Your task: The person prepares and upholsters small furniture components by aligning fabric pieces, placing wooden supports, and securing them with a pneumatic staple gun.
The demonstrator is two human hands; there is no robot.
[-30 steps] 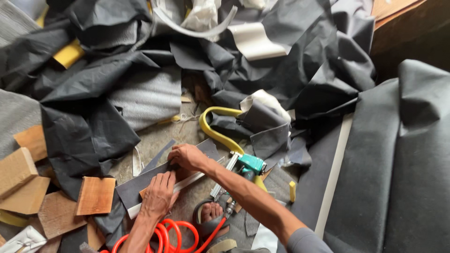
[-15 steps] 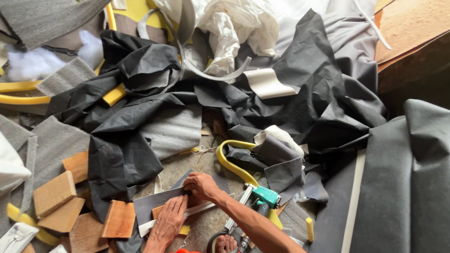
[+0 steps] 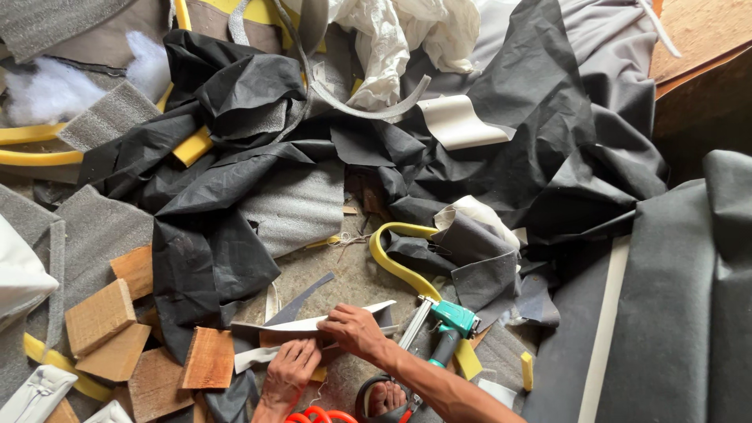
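My right hand (image 3: 356,329) pinches a long pale grey strip (image 3: 313,323) that lies across a small wooden piece on the concrete floor. Just below it, my left hand (image 3: 290,368) presses down with flat fingers on the same strip and the wood under it. A second dark grey strip (image 3: 301,298) slants up from beneath them. A teal pneumatic staple gun (image 3: 453,321) lies just to the right of my right wrist.
Crumpled black fabric (image 3: 211,258) and grey foam (image 3: 294,207) cover the floor beyond. Wooden blocks (image 3: 98,313) lie at the left, a yellow strap (image 3: 395,262) curves above the gun, and a grey upholstered panel (image 3: 666,313) fills the right. An orange coiled hose (image 3: 317,415) and a sandalled foot (image 3: 384,395) sit at the bottom edge.
The view has tilted up, so my hands sit lower in the picture and more of the far pile shows. Both hands stay on the strip; the right hand has slid slightly along it.
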